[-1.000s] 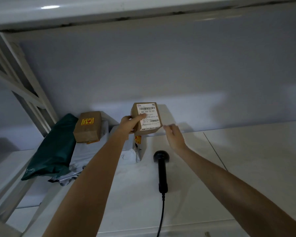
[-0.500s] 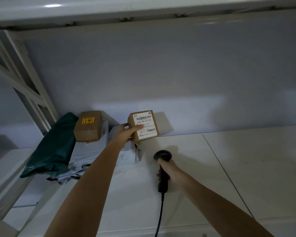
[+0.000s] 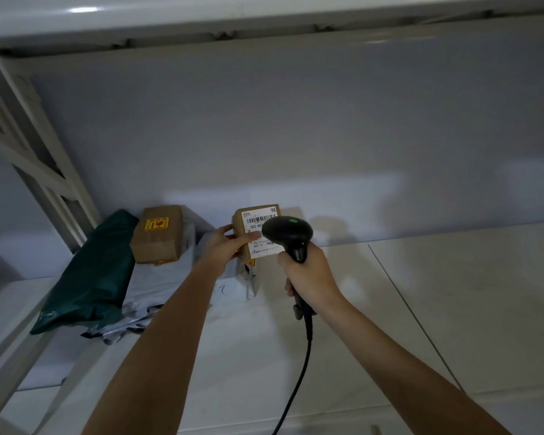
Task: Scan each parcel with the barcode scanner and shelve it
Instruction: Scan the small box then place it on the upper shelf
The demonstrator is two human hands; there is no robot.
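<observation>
The single camera is riding on my head, looking forward and down along my forearms into a shelf bay. It is sitting close: my arms are entering from the bottom edge at six o'clock, and my left hand and right hand are meeting near the middle of the frame. The wide lens is bending the upper shelf across twelve o'clock and leaning the frame upright at nine o'clock. The back wall is facing me squarely. No second view is overlapping this one.
</observation>
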